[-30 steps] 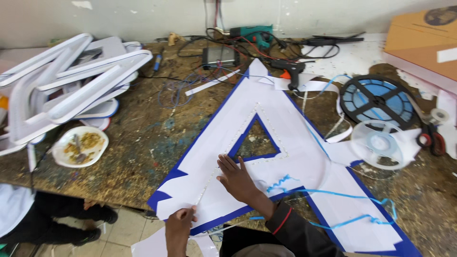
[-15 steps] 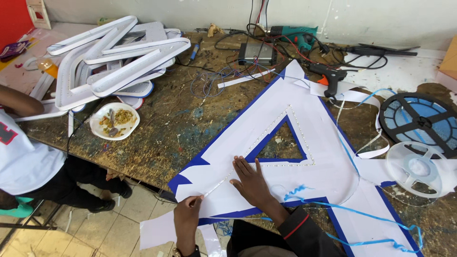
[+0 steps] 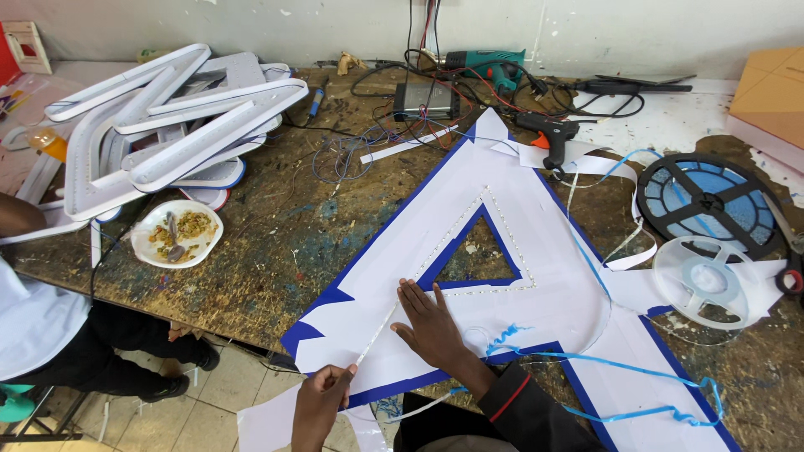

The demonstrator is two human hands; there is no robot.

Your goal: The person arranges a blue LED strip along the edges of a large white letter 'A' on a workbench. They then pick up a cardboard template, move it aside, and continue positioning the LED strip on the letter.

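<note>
A big white triangular sign letter (image 3: 536, 209) with a blue border lies flat on the worn workbench (image 3: 276, 234). A dotted light strip (image 3: 435, 243) runs along the edge of its inner triangular cut-out. My right hand (image 3: 431, 322) lies flat on the white face, just below the cut-out's lower left corner, fingers spread. My left hand (image 3: 322, 402) is off the bench's near edge, pinching the loose end of the strip (image 3: 373, 335), which runs up to my right hand. A thin blue backing ribbon (image 3: 620, 368) trails loose to the right.
White channel letters (image 3: 167, 125) are stacked at the back left, beside a plate of food (image 3: 177, 232). A glue gun (image 3: 548, 130), a drill (image 3: 490, 63), a power box (image 3: 425, 99) and cables lie behind. Two reels (image 3: 708, 201) sit right. Another person (image 3: 50, 326) sits left.
The view has swung back to the right and nearer. My right hand has slid slightly up along the strip toward the cut-out corner; my left hand still holds the strip's end.
</note>
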